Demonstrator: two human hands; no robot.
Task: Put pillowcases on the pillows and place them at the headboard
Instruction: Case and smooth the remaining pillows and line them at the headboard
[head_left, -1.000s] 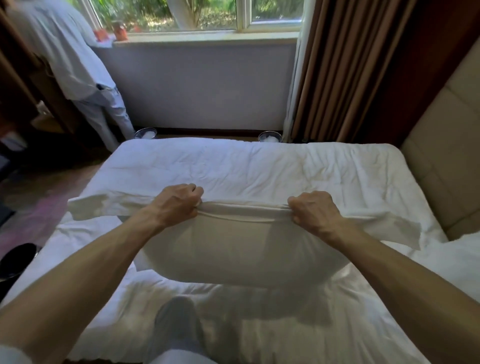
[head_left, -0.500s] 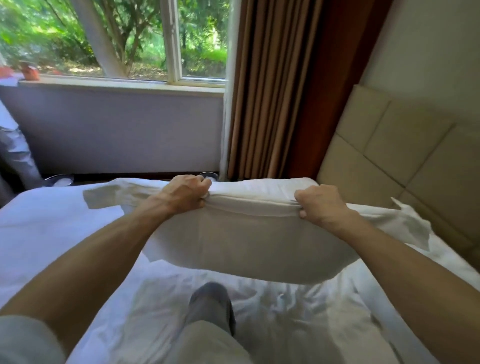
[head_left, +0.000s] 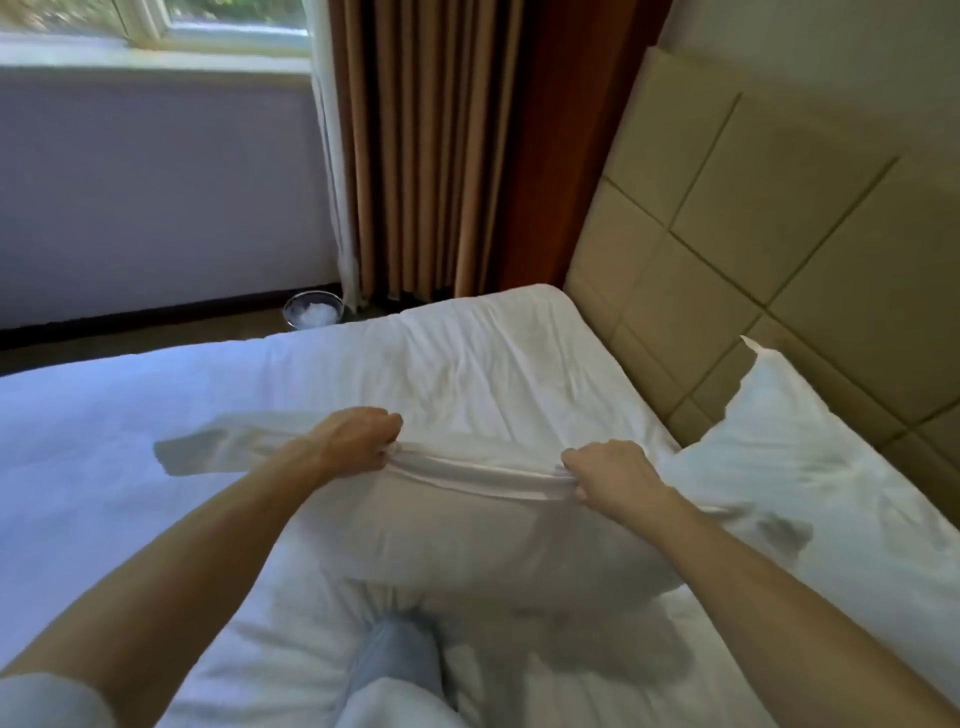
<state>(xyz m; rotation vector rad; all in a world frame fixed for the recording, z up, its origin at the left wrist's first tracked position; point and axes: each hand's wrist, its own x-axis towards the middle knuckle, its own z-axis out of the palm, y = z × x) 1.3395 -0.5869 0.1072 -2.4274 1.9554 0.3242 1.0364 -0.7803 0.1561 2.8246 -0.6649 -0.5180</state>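
White pillowcase (head_left: 467, 525), beige headboard (head_left: 769, 218)

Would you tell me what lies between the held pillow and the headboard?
In the head view, between the held pillow and the headboard, only bare white sheet; another pillow sits rightward.

Second pillow (head_left: 810, 467) cut off right

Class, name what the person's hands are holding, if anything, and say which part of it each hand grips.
Both hands, left hand and right hand, hold the cased pillow by its top edge.
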